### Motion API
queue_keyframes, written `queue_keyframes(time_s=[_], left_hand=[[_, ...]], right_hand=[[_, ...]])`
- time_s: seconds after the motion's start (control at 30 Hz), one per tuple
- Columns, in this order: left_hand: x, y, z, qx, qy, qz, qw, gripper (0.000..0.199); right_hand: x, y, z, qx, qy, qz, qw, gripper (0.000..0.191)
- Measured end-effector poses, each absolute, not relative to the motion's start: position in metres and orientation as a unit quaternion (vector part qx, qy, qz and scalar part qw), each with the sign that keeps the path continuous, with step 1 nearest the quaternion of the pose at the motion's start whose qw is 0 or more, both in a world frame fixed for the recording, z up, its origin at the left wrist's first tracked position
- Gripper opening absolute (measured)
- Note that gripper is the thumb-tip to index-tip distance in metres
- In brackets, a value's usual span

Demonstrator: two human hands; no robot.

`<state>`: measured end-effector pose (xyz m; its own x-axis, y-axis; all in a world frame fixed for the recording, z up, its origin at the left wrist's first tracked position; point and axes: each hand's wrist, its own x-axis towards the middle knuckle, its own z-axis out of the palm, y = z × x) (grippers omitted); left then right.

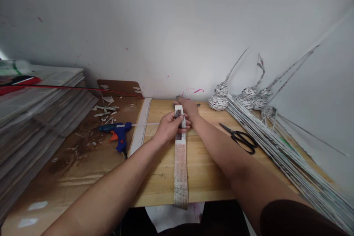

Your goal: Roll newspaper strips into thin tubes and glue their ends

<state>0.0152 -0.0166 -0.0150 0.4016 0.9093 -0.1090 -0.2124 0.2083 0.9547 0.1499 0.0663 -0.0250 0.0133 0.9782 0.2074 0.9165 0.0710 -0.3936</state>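
A long, narrow strip of printed paper [181, 169] runs down the middle of the wooden table, its near end hanging over the front edge. My left hand [169, 127] is closed on the strip near its far end, thumb on top. Just beyond the strip's far end is my right hand [186, 106], reaching toward the wall. Its fingers are partly hidden by the strip and my left hand, so whether it holds anything cannot be made out. A small dark object [198, 105] lies right beside it.
A blue glue gun [121, 134] and paper scraps [106, 110] lie left, near stacked newspapers [55, 118]. Black scissors [242, 139], long paper rolls [265, 138] and woven gourd shapes [218, 101] are at right. A white strip [142, 125] lies left of centre.
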Motion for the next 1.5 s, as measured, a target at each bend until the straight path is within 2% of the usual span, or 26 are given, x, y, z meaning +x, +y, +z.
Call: queue_keyframes(time_s=[0.17, 0.27, 0.37, 0.5, 0.8, 1.03, 1.17, 1.5], left_hand=[[0.015, -0.018, -0.016, 0.484, 0.375, 0.399, 0.682, 0.016], [0.015, -0.019, -0.015, 0.486, 0.376, 0.392, 0.685, 0.018], [0.015, -0.019, -0.016, 0.487, 0.381, 0.389, 0.683, 0.023], [0.016, -0.020, -0.020, 0.502, 0.384, 0.378, 0.677, 0.029], [0.016, -0.020, -0.025, 0.524, 0.378, 0.360, 0.673, 0.035], [0.015, -0.021, -0.023, 0.528, 0.376, 0.346, 0.678, 0.034], [0.015, -0.020, -0.023, 0.519, 0.379, 0.355, 0.679, 0.033], [0.014, -0.023, -0.020, 0.522, 0.378, 0.330, 0.690, 0.033]], right_hand=[[0.168, 0.043, -0.026, -0.631, -0.650, 0.196, 0.376, 0.043], [0.181, 0.010, -0.028, -0.616, -0.612, 0.290, 0.403, 0.048], [0.189, -0.020, -0.028, -0.561, -0.570, 0.416, 0.433, 0.036], [0.190, -0.037, -0.029, -0.502, -0.527, 0.506, 0.463, 0.037], [0.183, -0.037, -0.029, -0.442, -0.567, 0.533, 0.446, 0.041], [0.182, -0.035, -0.032, -0.480, -0.529, 0.507, 0.481, 0.040], [0.183, -0.034, -0.036, -0.454, -0.491, 0.544, 0.507, 0.035], [0.183, -0.036, -0.036, -0.426, -0.503, 0.578, 0.481, 0.033]])
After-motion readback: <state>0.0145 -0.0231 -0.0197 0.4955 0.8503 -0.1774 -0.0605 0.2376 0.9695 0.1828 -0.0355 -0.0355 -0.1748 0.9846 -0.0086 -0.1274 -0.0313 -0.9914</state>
